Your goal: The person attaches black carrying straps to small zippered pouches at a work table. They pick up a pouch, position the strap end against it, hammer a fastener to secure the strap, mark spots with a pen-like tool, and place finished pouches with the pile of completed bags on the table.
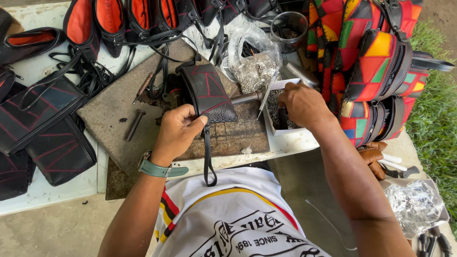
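Pouch [209, 93], black leather with red stitching, pinched upright in left hand [177, 131] over stone slab [107, 116]. Right hand [302, 104] fingers down in white box of small metal fittings [277, 112]; grasp hidden, cannot tell. Fitting apparently not yet on. Finished bags [376, 62] stacked right.

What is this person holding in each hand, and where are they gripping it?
The left hand grips the small black pouch by its lower edge, near the strap. The right hand reaches into a white tray; whether it holds anything cannot be told.
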The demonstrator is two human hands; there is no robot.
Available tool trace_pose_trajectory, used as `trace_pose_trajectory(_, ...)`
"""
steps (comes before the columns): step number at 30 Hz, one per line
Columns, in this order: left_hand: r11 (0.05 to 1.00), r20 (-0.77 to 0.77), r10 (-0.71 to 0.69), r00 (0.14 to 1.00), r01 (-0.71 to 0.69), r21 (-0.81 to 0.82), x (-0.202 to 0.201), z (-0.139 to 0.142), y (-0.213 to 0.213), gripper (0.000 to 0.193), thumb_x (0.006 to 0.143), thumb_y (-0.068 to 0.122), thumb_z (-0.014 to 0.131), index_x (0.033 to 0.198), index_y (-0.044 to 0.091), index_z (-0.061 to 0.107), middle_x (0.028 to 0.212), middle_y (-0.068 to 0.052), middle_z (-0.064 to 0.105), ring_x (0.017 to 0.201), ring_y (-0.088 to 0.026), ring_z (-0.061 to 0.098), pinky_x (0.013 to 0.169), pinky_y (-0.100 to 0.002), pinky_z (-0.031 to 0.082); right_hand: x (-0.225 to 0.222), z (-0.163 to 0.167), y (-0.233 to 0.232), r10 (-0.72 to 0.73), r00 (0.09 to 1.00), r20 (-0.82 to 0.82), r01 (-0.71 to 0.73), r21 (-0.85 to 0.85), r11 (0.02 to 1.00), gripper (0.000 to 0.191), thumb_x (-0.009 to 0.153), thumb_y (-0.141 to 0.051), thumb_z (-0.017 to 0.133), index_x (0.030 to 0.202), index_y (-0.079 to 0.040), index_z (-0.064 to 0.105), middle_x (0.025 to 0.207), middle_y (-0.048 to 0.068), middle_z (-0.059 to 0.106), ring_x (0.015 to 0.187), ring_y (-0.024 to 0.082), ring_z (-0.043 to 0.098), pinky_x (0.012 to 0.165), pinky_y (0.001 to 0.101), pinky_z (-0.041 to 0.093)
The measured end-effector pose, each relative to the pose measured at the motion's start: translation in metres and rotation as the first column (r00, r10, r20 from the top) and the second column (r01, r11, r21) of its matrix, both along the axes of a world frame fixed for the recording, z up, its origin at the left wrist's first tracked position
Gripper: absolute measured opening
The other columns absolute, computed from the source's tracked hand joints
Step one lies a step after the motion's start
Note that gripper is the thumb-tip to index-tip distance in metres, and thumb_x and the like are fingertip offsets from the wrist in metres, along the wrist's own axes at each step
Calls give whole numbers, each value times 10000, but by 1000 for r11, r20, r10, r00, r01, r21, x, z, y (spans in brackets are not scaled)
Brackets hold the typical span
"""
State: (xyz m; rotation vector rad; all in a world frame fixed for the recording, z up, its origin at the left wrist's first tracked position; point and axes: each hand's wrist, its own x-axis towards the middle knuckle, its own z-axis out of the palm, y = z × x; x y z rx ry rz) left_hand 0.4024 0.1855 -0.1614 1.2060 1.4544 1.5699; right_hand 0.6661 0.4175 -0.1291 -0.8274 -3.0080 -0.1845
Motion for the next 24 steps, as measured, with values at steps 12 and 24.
trace_pose_trajectory(12,999,19,-21,1000,20,25,-2,-1,-3,97,943,56,698,878,4,647,819,30,664,741,-3,578,626,-202,483,-11,5,2,-137,973,187,143,-15,990,361,867,-63,637,1197,-181,726,1057,160,747,991,354,722,856,484,574)
trace_pose_trajectory(24,1000,62,-10,998,12,-26,-6,-3,-8,116,947,75,704,872,10,645,779,32,641,688,-6,554,581,-205,455,-19,6,7,-125,982,141,139,-98,985,411,728,-124,816,1127,-95,725,1021,176,741,955,360,714,825,450,555)
